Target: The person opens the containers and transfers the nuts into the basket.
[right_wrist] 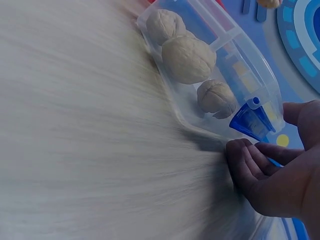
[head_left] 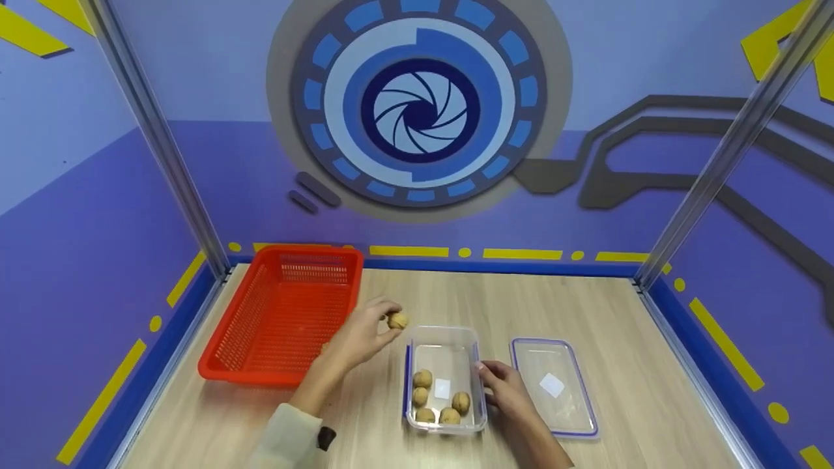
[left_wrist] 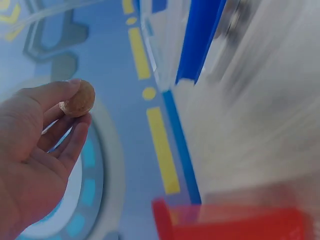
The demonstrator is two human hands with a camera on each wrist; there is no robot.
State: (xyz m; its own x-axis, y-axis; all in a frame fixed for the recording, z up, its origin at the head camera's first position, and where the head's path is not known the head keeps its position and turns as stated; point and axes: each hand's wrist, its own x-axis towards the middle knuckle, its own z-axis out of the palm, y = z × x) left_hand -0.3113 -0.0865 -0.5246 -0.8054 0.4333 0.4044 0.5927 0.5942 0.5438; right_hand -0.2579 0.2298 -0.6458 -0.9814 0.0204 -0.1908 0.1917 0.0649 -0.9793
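My left hand (head_left: 359, 337) pinches a walnut (head_left: 397, 320) between thumb and fingers, just beyond the left edge of a clear plastic container (head_left: 449, 335). The same walnut (left_wrist: 80, 99) shows at the fingertips in the left wrist view. Several walnuts (head_left: 461, 402) lie inside the container, mostly toward its near end. My right hand (head_left: 511, 394) holds the container's right side, thumb at the rim and curled fingers against the outer wall. A blue clip (right_wrist: 251, 121) hangs beside those fingers in the right wrist view.
A red plastic basket (head_left: 280, 379) stands on the left of the wooden table (head_left: 521, 306), partly hidden by my left forearm. To the right lies a clear lid (head_left: 573, 404) with a purple-blue edge. Patterned blue walls (head_left: 221, 150) and metal posts (head_left: 153, 124) enclose the table.
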